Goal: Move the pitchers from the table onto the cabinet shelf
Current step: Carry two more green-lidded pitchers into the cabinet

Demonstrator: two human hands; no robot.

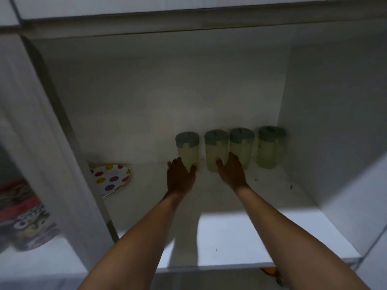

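Four pitchers (230,148) stand far back on the shelf (230,237). Left hand (180,176) and right hand (231,172) spread open against two; a nudge could topple neighbours.

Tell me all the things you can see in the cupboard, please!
Pitchers: four, pale with grey-green lids, upright in a row at the back of the shelf.
Plate: one, white with coloured dots, back left of the shelf.
Cabinet shelf: one, white.
Colourful packet: one, in the next compartment to the left, blurred.
Left hand: at the leftmost pitcher.
Right hand: at the two middle pitchers.
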